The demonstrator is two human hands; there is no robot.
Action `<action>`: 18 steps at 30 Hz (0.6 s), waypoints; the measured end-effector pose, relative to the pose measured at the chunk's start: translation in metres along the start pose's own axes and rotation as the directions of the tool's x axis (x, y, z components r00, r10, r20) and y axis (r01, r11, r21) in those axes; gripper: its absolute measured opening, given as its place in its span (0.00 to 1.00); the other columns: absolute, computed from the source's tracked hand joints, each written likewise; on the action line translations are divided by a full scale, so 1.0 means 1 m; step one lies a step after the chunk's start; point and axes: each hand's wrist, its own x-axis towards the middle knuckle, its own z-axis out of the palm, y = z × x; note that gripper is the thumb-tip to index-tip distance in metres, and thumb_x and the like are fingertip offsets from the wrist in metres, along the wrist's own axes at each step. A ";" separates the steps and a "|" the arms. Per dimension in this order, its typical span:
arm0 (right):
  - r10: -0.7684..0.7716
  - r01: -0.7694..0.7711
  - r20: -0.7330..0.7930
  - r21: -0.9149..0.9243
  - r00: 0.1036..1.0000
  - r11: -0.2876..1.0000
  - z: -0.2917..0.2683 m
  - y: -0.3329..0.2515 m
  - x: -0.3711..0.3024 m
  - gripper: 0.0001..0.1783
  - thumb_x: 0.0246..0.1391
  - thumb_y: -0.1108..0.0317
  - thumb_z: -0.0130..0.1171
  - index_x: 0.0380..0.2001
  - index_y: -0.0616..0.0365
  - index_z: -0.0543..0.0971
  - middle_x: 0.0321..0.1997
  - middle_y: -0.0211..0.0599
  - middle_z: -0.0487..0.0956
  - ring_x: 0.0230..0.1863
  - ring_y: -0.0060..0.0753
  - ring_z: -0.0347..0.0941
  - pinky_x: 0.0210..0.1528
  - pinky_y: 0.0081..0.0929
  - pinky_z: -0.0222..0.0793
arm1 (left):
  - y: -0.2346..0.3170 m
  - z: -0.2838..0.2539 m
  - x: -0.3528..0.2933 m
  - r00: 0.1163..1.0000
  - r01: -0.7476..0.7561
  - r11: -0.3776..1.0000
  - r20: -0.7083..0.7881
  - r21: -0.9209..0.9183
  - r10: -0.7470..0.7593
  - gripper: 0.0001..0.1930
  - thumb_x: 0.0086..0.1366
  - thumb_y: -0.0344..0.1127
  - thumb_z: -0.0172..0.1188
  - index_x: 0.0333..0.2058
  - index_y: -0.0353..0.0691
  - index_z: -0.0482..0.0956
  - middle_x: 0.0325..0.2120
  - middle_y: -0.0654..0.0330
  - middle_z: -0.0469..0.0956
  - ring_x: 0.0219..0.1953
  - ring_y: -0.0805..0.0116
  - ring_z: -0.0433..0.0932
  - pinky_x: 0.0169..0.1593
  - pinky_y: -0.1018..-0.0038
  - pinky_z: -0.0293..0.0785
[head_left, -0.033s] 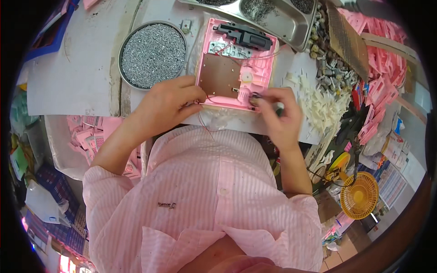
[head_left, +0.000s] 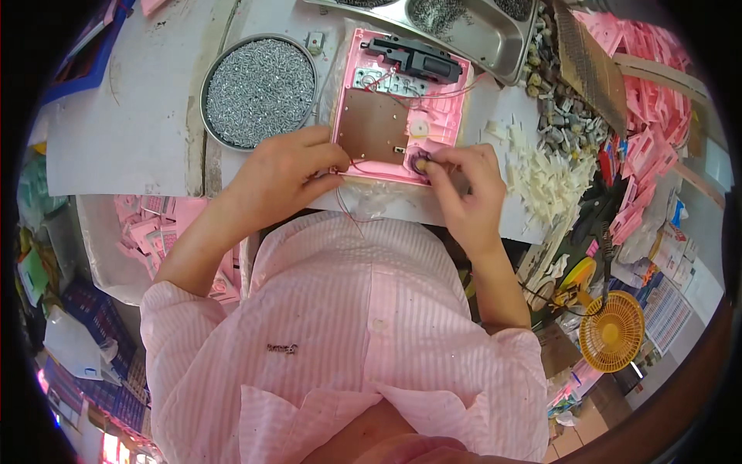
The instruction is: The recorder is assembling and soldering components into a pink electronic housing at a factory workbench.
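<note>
A pink plastic case (head_left: pixel 376 168) lies open in front of me. Inside it are a brown circuit board (head_left: pixel 373 127), a black plastic mechanism (head_left: pixel 413 59) along the far side, a metal plate (head_left: pixel 390 82) and thin red wires (head_left: pixel 371 164). At the near left corner, my left hand (head_left: pixel 290 168) is closed in a pinch on the red wires, some of which hang over the edge. My right hand (head_left: pixel 471 189) pinches a small round part (head_left: pixel 420 164) with a dark rim and yellowish centre, at the case's near right corner. Its underside is hidden.
A round metal dish (head_left: pixel 261 93) of small screws stands left of the case, and a steel compartment tray (head_left: pixel 483 39) beyond it. To the right lie white plastic pieces (head_left: pixel 541 174), small metal parts (head_left: pixel 564 116) and pink pieces (head_left: pixel 645 147). A yellow fan (head_left: pixel 610 332) is lower right.
My right hand has shifted slightly left, bringing the round part onto the near right corner of the case and turning its yellowish centre into view. My left hand stays in place.
</note>
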 end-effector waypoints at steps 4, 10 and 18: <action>-0.263 0.261 0.035 -0.308 0.964 0.915 0.004 -0.005 0.012 0.11 0.41 0.73 0.72 0.29 0.54 0.80 0.32 0.29 0.80 0.36 0.39 0.70 0.38 0.33 0.65 | 0.001 0.001 -0.001 1.000 -0.004 1.000 -0.011 0.023 0.005 0.08 0.56 0.26 0.67 0.35 0.38 0.79 0.27 0.58 0.71 0.26 0.62 0.75 0.29 0.70 0.71; -0.346 0.336 -0.048 -0.140 0.937 0.931 0.010 0.014 0.014 0.13 0.36 0.71 0.74 0.26 0.54 0.79 0.33 0.30 0.80 0.38 0.40 0.71 0.39 0.32 0.68 | 0.004 0.002 -0.001 1.000 0.017 1.000 -0.010 0.001 -0.017 0.09 0.56 0.25 0.67 0.35 0.38 0.79 0.26 0.59 0.70 0.26 0.62 0.74 0.30 0.69 0.69; -0.292 0.294 0.046 -0.071 0.955 0.953 -0.022 0.019 0.021 0.13 0.39 0.70 0.72 0.32 0.56 0.81 0.39 0.33 0.82 0.39 0.41 0.71 0.43 0.35 0.69 | 0.009 -0.001 0.000 0.999 0.046 0.998 0.021 0.039 -0.047 0.10 0.54 0.26 0.68 0.36 0.38 0.79 0.26 0.59 0.71 0.27 0.60 0.74 0.32 0.68 0.71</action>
